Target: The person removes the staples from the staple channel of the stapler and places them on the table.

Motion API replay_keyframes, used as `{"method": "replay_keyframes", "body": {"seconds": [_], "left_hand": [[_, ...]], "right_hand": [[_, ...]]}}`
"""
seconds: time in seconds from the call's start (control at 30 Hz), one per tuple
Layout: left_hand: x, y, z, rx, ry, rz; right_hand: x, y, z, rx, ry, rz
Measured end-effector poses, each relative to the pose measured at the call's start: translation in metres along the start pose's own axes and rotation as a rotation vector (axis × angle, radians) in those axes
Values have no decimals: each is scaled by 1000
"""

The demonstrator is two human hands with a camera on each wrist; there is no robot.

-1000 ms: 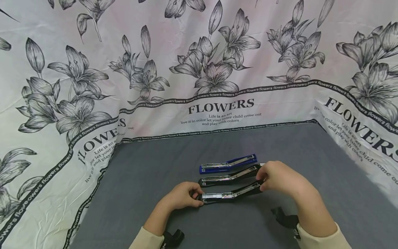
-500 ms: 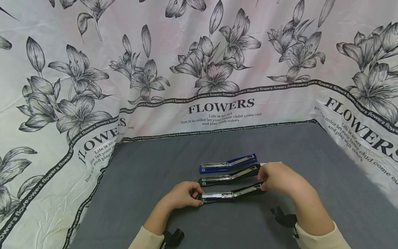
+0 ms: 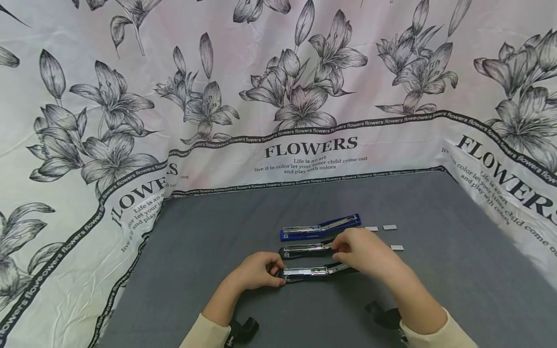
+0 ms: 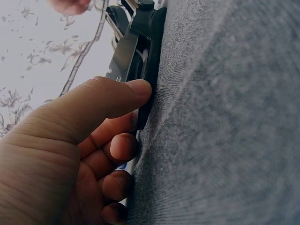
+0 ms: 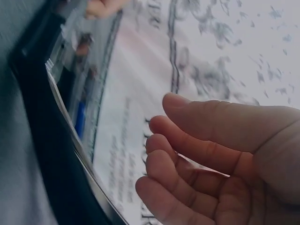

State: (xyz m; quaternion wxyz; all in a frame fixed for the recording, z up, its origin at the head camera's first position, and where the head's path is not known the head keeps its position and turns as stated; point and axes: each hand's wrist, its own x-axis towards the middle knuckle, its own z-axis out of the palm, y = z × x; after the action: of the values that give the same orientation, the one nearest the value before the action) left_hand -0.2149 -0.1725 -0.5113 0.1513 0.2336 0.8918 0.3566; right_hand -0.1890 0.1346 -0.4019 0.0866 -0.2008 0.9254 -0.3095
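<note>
Closest to the person lies a black stapler point(image 3: 305, 273), swung open flat, with its metal staple channel facing up. My left hand point(image 3: 256, 273) pinches its left end; in the left wrist view the thumb point(image 4: 138, 91) presses on the black base. My right hand point(image 3: 367, 249) hovers over that stapler's raised right part, hiding some of it. In the right wrist view its fingers point(image 5: 161, 164) are loosely bent, with nothing between them and the thumb, apart from the stapler's arm point(image 5: 51, 145).
Behind lie a second opened black stapler point(image 3: 304, 249), partly hidden by the right hand, and an opened blue stapler point(image 3: 300, 234). Small whitish strips point(image 3: 390, 227) lie to their right. A flower-printed cloth point(image 3: 309, 157) rises behind the grey surface point(image 3: 217, 222).
My right hand has left the near stapler's right end and moved left over its arm, uncovering the small whitish strips. My left hand keeps its hold.
</note>
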Motion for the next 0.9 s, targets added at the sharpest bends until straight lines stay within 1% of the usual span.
{"method": "replay_keyframes", "body": {"seconds": [0.27, 0.47, 0.6, 0.7, 0.9], "left_hand": [[0, 0, 0, -3, -4, 0], [0, -1, 0, -9, -7, -7], [0, -1, 0, -10, -7, -10], [0, 0, 0, -7, -4, -6], [1, -2, 1, 1, 0, -7]], "right_hand": [[7, -13, 35, -51, 16, -25], [12, -15, 57, -62, -13, -55], [12, -14, 67, -73, -42, -60], [12, -15, 72, -84, -43, -65], [13, -16, 80, -106, 5, -19]]}}
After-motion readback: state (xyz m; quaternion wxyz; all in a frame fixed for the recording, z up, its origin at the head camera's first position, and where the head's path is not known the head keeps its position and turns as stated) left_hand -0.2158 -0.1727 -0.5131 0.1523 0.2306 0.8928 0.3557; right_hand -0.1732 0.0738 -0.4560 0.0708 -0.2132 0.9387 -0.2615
